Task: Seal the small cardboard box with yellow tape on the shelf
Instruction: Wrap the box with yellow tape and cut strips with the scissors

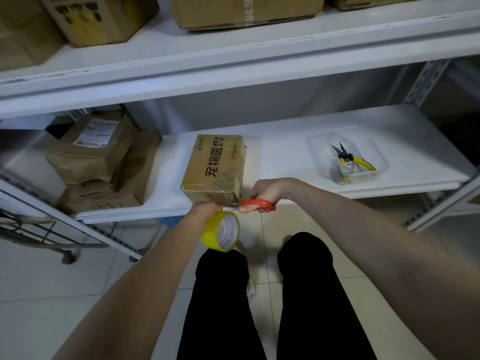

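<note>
A small cardboard box (215, 167) with dark printed characters lies on the white shelf (285, 152), its near end at the shelf's front edge. Shiny yellowish tape covers its top. My left hand (205, 207) is below the box's near end and holds a roll of yellow tape (222, 231), which hangs under the shelf edge. My right hand (266, 193) grips red-handled scissors (255, 205), whose blades point left at the box's near right corner.
A clear plastic tray (363, 175) with yellow-handled pliers stands on the shelf to the right. Brown parcels (96, 157) are stacked at the left. Larger cardboard boxes (244, 11) sit on the upper shelf. My black-trousered legs and tiled floor lie below.
</note>
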`<state>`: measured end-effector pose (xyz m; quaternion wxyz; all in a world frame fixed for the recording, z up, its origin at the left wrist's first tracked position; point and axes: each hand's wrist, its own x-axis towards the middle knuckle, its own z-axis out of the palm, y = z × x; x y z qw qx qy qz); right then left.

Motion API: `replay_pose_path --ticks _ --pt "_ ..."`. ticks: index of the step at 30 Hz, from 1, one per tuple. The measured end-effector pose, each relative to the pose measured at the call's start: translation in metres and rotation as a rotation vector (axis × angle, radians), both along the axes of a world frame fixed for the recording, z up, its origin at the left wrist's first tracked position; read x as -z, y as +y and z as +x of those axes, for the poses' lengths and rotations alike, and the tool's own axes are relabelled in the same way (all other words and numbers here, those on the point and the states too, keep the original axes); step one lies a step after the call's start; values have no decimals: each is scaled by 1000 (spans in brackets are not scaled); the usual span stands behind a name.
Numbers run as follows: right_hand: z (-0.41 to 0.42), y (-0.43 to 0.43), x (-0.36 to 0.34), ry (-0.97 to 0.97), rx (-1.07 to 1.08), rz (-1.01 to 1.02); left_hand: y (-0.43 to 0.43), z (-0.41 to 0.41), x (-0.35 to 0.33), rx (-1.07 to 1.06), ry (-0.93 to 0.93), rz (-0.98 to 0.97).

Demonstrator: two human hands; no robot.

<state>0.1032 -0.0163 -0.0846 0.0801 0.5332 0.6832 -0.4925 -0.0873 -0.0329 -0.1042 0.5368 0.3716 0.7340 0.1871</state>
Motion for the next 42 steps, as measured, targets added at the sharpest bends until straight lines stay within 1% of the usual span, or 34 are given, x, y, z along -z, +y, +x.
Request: replay_pose_path --ticks 2,4,5,7,8,11,14,15,18,21,25,27,29,32,34,35,36,37,39,40,41,42 --pt "0 0 -1 -18 -33 45 3 -1 -1 39 49 -6" --pt "-2 -1 -3 -26 -39 48 5 -2 -5 73 120 -13" --pt "-2 -1 -3 -35 -28 20 6 -4 -6 106 184 -8" --pt "-3 0 -2 -80 1 -99 6 -6 -11 177 337 8" --pt "-2 0 -2 -114 10 -163 4 -8 -13 186 374 29" --pt "2 -3 1 -216 12 -251 1 -11 -16 192 385 37" --pt "14 -7 -2 -372 -28 -222 0 -6 -20 214 334 58" --pt "20 -7 -4 -383 -14 -212 0 -4 -23 212 308 76" --pt "47 -8 -9 -303 140 -172 -2 4 -30 247 238 102" --pt "70 -11 -14 -283 298 -101 -4 12 -40 264 223 113" --pt "73 -10 -11 -242 516 130 -1 15 -49 281 246 128" --pt "60 -6 -7 -231 521 211 1 13 -50 293 284 125" --pt "45 2 3 -238 505 246 4 9 -50 274 307 133" --pt "29 13 18 -255 546 293 10 2 -47 241 306 174" --pt "16 19 22 -185 607 403 11 -4 -48 189 285 224" --pt "9 18 19 -108 619 508 13 -7 -47 146 266 248" --pt "-2 17 13 -14 599 637 12 -11 -47 102 238 276" --pt "-13 15 5 62 531 779 13 -15 -45 60 214 287" --pt "-33 13 -5 113 267 946 11 -21 -44 6 164 287" --pt "-42 13 -7 55 117 973 10 -23 -43 4 144 275" --pt "-48 12 -5 -44 -7 986 10 -25 -42 12 126 266" --pt "-54 10 -3 -143 -98 997 9 -27 -41 25 118 265"
